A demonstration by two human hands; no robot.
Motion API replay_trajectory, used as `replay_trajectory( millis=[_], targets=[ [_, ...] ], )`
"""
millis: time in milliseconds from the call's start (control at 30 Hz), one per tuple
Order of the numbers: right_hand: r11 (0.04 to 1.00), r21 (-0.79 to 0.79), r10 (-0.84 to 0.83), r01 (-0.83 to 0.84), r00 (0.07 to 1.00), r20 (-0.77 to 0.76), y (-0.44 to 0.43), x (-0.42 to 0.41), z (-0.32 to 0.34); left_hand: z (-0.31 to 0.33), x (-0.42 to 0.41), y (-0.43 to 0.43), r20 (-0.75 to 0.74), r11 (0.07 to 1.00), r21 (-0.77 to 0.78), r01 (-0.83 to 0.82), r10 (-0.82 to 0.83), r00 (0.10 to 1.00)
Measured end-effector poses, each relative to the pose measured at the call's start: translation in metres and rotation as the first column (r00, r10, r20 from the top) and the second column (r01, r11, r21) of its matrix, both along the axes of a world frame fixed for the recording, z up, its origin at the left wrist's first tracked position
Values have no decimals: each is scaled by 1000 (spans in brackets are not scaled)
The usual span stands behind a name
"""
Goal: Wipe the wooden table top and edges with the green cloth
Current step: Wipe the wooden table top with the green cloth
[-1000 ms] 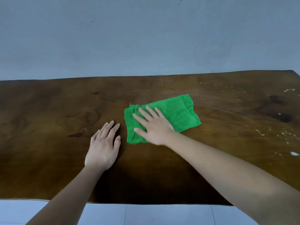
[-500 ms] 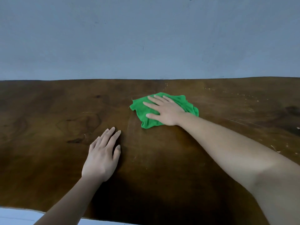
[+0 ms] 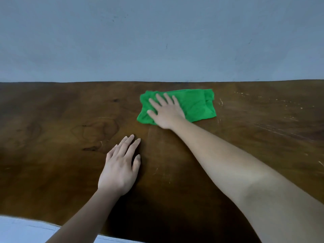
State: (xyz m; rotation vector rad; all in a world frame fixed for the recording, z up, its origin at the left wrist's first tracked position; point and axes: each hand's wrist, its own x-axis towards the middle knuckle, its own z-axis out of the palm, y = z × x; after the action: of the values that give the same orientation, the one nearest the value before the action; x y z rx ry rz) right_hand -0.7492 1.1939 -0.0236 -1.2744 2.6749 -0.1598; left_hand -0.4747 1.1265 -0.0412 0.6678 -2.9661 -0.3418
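Observation:
The green cloth [image 3: 196,105] lies spread on the dark wooden table top [image 3: 52,120], close to the far edge by the wall. My right hand [image 3: 166,111] presses flat on the cloth's left half with straight, spread fingers, arm stretched forward. My left hand [image 3: 121,167] rests palm down on the bare wood nearer to me, left of the right forearm, holding nothing.
A blue-grey wall [image 3: 157,41] rises directly behind the table's far edge. Pale specks and scratches [image 3: 245,93] mark the wood to the right of the cloth. A strip of light floor [image 3: 21,230] shows below the near table edge at bottom left.
My right hand has pushed the cloth away from me, from the middle of the table to near the far edge. The left hand has stayed flat on the wood.

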Motion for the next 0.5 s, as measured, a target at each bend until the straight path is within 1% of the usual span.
replay_trajectory(
  millis=[67, 133, 233, 333, 400, 433, 500],
  targets=[
    [987, 14, 163, -163, 987, -11, 14, 38, 0, 0, -1, 0, 0, 1000, 1, -7, 7, 1000],
    [959, 39, 282, -281, 959, -16, 41, 69, 0, 0, -1, 0, -4, 1000, 15, -22, 22, 1000],
    [915, 51, 400, -400, 916, -4, 97, 107, 2, 1, 1, 0, -13, 999, 38, -19, 20, 1000],
    [870, 46, 492, -492, 871, 9, 163, 126, 4, 3, 2, 0, -18, 999, 35, -8, 9, 1000],
    [879, 44, 474, -475, 880, 26, 201, 118, 9, 4, 1, 1, -11, 999, 40, -13, 13, 1000],
    [904, 45, 423, -424, 905, 43, 216, 107, 12, 5, 0, 1, 0, 999, 45, -16, 16, 1000],
    [966, 56, 247, -251, 967, 62, 243, 73, 16, 6, 0, 2, 14, 999, 46, -15, 15, 1000]
  ],
)
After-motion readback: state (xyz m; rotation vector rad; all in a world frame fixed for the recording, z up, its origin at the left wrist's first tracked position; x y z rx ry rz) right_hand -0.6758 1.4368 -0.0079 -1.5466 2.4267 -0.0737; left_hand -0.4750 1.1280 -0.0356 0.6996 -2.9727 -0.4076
